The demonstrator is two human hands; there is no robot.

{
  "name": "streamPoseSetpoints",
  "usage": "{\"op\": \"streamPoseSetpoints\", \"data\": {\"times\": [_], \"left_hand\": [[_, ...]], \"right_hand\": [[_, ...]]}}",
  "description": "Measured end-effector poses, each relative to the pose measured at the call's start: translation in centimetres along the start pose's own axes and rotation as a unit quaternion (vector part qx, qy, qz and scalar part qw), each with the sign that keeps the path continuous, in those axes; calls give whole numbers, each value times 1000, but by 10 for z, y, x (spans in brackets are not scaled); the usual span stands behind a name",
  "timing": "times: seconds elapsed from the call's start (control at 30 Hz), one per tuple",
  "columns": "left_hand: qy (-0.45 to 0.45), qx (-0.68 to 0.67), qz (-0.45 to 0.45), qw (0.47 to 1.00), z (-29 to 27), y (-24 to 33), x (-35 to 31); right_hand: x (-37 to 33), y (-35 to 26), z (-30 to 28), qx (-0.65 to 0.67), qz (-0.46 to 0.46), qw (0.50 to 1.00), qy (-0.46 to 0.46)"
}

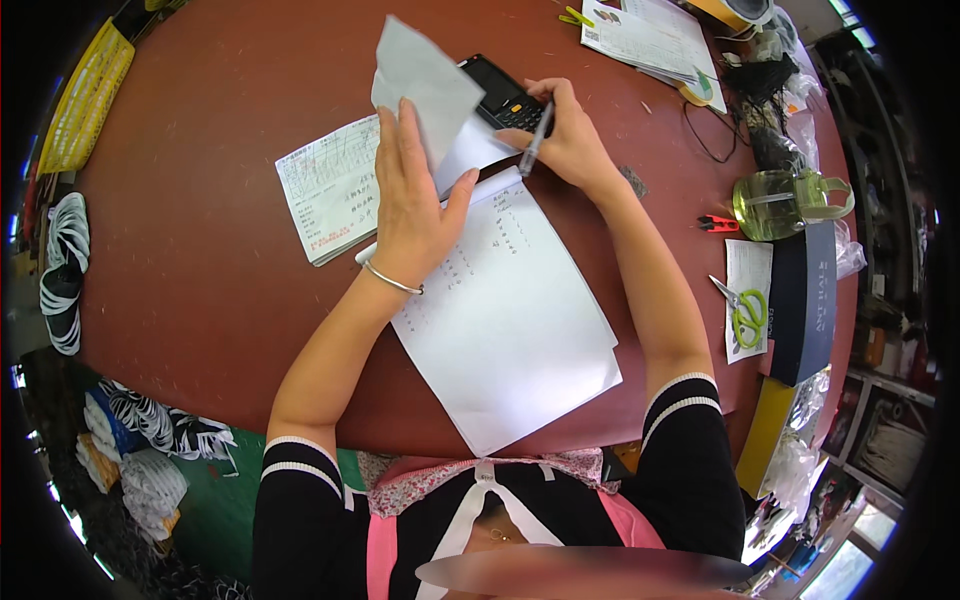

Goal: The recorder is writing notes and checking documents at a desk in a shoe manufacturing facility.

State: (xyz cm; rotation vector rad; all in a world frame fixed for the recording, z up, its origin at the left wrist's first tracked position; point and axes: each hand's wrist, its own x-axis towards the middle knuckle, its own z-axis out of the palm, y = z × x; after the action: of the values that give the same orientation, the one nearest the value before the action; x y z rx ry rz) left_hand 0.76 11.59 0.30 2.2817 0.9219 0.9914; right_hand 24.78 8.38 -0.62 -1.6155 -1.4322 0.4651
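Observation:
A white writing pad with handwritten lines lies in front of me on the table. Its top sheet is folded up and over at the far end. My left hand rests against that raised sheet with fingers stretched out and the thumb apart; a bracelet circles the wrist. My right hand is closed around a pen, just beyond the pad's top right corner. Beside it lies a black handheld device with buttons, partly covered by the sheet and my fingers. Left of the pad sits a stack of printed, handwritten slips.
On the right of the red-brown table are a green-tinted jug, red thread snips, green-handled scissors and a dark box. Papers lie at the far right. A yellow basket stands far left.

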Motion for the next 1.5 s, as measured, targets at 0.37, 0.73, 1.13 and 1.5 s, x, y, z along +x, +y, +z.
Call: {"op": "streamPoseSetpoints", "data": {"times": [0.37,0.73,1.13,1.5], "left_hand": [[-82,130,73,985,10,11,-13],[-152,117,106,976,-16,38,-40],[-79,132,22,988,-80,-8,-73],[-87,-149,83,982,-55,18,-69]], "right_hand": [[8,15,-33,247,120,951,142],[-12,-3,-15,-6,-46,999,12],[-66,-74,5,-146,-235,959,-63],[-95,-105,-23,-244,-251,934,-76]]}}
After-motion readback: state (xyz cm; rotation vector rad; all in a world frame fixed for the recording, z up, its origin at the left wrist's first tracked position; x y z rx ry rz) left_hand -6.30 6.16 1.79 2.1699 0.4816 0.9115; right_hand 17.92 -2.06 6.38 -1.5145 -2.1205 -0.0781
